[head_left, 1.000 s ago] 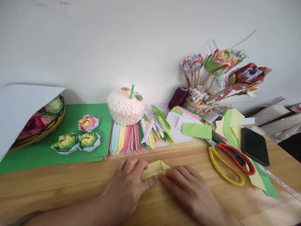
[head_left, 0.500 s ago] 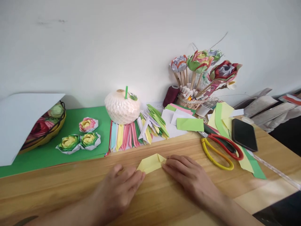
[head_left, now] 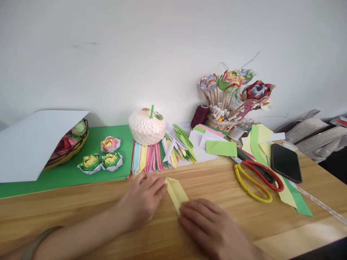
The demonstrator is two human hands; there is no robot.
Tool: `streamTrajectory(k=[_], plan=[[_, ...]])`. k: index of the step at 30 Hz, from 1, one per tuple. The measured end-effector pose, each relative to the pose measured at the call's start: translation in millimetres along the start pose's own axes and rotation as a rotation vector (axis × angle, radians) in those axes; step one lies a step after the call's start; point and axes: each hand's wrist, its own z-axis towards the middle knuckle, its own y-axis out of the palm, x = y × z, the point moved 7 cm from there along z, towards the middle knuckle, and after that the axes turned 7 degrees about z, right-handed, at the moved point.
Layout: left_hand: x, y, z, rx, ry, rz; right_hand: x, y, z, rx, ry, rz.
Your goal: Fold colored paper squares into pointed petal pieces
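Observation:
A small folded strip of pale yellow paper [head_left: 176, 194] lies slanted on the wooden table, with creases along its length. My left hand [head_left: 146, 198] pinches its upper left corner between closed fingers. At the lower end, my right hand [head_left: 208, 225] has its fingers pressed together over the paper and hides that tip; this hand is slightly blurred. Just beyond my left hand are folded paper strips [head_left: 151, 159] in several colours, arranged in a row. Scissors [head_left: 252, 180] with one red and one yellow handle rest right of my right hand.
Three paper flowers [head_left: 110, 144] sit on green sheets [head_left: 126, 144] at left, beside a basket [head_left: 81, 144] partly covered by white paper [head_left: 35, 144]. A white textured ball-shaped container [head_left: 148, 128] stands at the back. Paper flowers on sticks [head_left: 229, 81], thread [head_left: 200, 116] and a phone [head_left: 286, 162] are right.
The yellow paper has turned from lying nearly crosswise to a steep slant. My left hand has moved up and my right hand down towards me. The camera view has shifted slightly.

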Motion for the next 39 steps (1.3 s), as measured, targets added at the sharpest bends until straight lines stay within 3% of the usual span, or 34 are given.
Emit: streamTrajectory(k=[5, 7, 10, 12, 14, 20, 26, 30, 34, 39], plan=[[2, 15.7, 14, -0.138, -0.038, -0.109, -17, 7, 16, 0.021, -0.101, 0.133], [1, 21.2, 18, -0.139, -0.033, -0.153, -3, 0, 20, 0.065, -0.035, 0.224], [-4, 27.6, 24, -0.12, -0.034, -0.191, 42, -16, 15, 0.246, 0.263, 0.205], [-9, 28.1, 29, -0.088, -0.027, -0.233, 64, -15, 11, 0.204, 0.353, 0.178], [-12, 26.1, 33, -0.063, -0.009, -0.304, 72, -11, 10, 0.143, 0.33, 0.177], [-23, 12.1, 21, -0.043, -0.113, -0.522, 66, -7, 9, 0.026, 0.251, 0.12], [-21, 2.7, 4, -0.004, -0.131, -0.295, 54, -6, 11, -0.033, 0.137, 0.035], [-26, 8.5, 4, -0.042, -0.186, -0.243, 55, -5, 15, -0.093, 0.194, 0.01], [-24, 2.0, 2, 0.002, -0.113, -0.227, 55, -5, 20, -0.114, 0.217, -0.002], [-20, -2.2, 2, -0.018, -0.01, -0.213, 52, -3, 23, -0.078, 0.123, -0.026]])
